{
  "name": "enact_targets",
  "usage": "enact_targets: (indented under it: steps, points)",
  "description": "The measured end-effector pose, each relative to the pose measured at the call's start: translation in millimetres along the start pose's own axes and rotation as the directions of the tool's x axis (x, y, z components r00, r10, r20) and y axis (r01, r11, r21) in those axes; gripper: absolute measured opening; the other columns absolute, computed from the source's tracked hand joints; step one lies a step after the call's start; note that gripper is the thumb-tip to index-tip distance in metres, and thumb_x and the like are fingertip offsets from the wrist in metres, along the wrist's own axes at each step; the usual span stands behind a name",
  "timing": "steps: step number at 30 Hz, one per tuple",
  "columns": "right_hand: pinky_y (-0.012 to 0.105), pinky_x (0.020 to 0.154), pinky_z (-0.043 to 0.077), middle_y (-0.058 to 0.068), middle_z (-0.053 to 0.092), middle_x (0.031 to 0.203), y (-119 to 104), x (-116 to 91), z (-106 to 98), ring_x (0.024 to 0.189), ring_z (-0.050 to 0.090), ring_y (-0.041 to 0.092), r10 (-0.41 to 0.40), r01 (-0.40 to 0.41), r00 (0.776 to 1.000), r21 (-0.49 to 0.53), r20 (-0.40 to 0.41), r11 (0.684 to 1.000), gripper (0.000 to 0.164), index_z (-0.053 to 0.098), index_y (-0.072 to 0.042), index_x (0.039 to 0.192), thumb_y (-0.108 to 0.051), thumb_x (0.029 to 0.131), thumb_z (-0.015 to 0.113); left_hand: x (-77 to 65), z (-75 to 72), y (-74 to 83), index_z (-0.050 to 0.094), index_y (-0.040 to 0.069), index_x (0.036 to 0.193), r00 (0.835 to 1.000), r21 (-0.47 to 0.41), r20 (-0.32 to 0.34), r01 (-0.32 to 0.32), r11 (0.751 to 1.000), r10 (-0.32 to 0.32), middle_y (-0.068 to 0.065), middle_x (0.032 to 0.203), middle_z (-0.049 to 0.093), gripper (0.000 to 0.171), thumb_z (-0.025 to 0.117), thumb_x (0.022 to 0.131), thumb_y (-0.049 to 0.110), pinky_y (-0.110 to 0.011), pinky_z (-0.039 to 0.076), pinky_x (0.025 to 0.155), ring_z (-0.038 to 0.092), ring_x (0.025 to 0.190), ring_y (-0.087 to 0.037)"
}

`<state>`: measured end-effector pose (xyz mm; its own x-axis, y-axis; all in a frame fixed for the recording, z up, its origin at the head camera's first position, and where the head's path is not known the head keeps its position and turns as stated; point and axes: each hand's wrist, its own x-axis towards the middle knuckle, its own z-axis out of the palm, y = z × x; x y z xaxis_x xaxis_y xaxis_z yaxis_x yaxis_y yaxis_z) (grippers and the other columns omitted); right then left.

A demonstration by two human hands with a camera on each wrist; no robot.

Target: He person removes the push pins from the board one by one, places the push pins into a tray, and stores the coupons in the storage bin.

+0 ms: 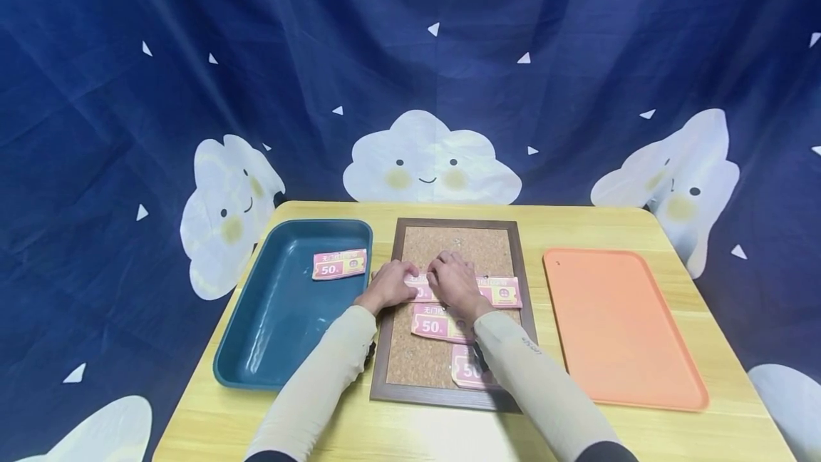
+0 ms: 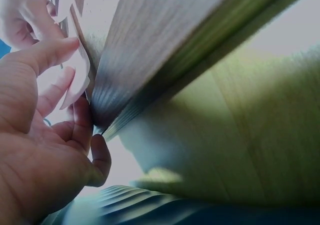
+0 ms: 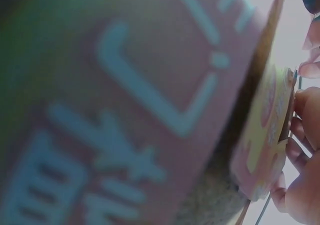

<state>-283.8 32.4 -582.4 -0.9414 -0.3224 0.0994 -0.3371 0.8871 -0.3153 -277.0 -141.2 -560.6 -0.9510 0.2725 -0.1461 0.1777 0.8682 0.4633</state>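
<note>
My left hand (image 1: 391,285) pinches the left end of a pink-and-yellow paper coupon (image 1: 421,291) marked 50, over the cork board (image 1: 423,358). In the left wrist view its thumb (image 2: 60,50) lies on one side of the paper, a finger on the other. Bent fingers of my right hand (image 1: 454,280) reach down at the coupon's upper right; I cannot tell what they hold. To the right, another coupon (image 1: 503,293) overlaps the frame's edge. Below are a coupon (image 1: 431,325) in the middle and one (image 1: 467,369) lower down, both partly covered by my right arm.
A dark teal tray (image 1: 282,334) stands left of the board, with a coupon (image 1: 340,264) inside. On the right lies a flat orange tray (image 1: 625,326). Both rest on a light wooden table (image 1: 417,433) before a blue cloud-printed curtain (image 1: 385,41).
</note>
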Motion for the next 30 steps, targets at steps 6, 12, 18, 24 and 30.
enact_targets:
  steps: [6,12,18,24,30]
  points:
    - [0.041,0.081,0.042,-0.005,0.06,0.108,1,2,-3,0.104,0.053,0.017,0.016,-0.017,0.999,0.013,0.028,1.0,0.021,0.068,-0.02,0.099,-0.031,0.097,0.05,0.1,0.5,0.7,0.067,0.015,0.108,1.0,0.004,-0.005,-0.009,1.0,0.009,-0.006,0.109,0.066,0.034,0.077,0.076,0.024,-0.04,0.045,0.087,0.06,0.104,-0.025]
    - [0.046,0.083,0.044,-0.004,0.061,0.106,-1,4,-6,0.104,0.055,0.02,0.008,-0.009,0.999,0.029,0.038,1.0,0.021,0.069,-0.02,0.097,-0.031,0.097,0.051,0.4,0.9,0.4,0.067,0.015,0.108,1.0,0.013,-0.005,-0.007,1.0,0.007,-0.006,0.108,0.065,0.034,0.076,0.076,0.025,-0.041,0.045,0.085,0.06,0.103,-0.024]
    - [0.048,0.086,0.043,-0.003,0.062,0.108,-2,3,-7,0.107,0.056,0.021,0.037,-0.039,0.999,0.078,0.026,0.996,0.021,0.069,-0.022,0.098,-0.031,0.097,0.05,0.6,1.3,-0.3,0.067,0.016,0.105,1.0,0.01,-0.002,-0.001,1.0,0.001,-0.004,0.106,0.064,0.032,0.077,0.077,0.026,-0.04,0.043,0.084,0.059,0.102,-0.023]
    - [0.05,0.089,0.044,-0.002,0.061,0.113,-1,3,-10,0.111,0.056,0.022,0.04,-0.046,0.998,0.109,0.05,0.993,0.02,0.069,-0.023,0.102,-0.034,0.097,0.054,-0.4,-0.7,-0.2,0.067,0.017,0.103,1.0,0.0,-0.009,-0.001,1.0,0.001,-0.004,0.104,0.063,0.029,0.076,0.077,0.023,-0.041,0.043,0.082,0.058,0.099,-0.022]
    - [0.048,0.091,0.046,-0.002,0.062,0.109,3,3,-11,0.107,0.058,0.021,0.047,-0.049,0.999,0.146,0.015,0.988,0.018,0.071,-0.022,0.1,-0.032,0.096,0.057,-1.9,-3.6,1.8,0.065,0.015,0.106,0.999,-0.053,-0.031,0.024,0.998,-0.026,-0.006,0.106,0.06,0.03,0.073,0.078,0.016,-0.042,0.043,0.086,0.057,0.098,-0.022]
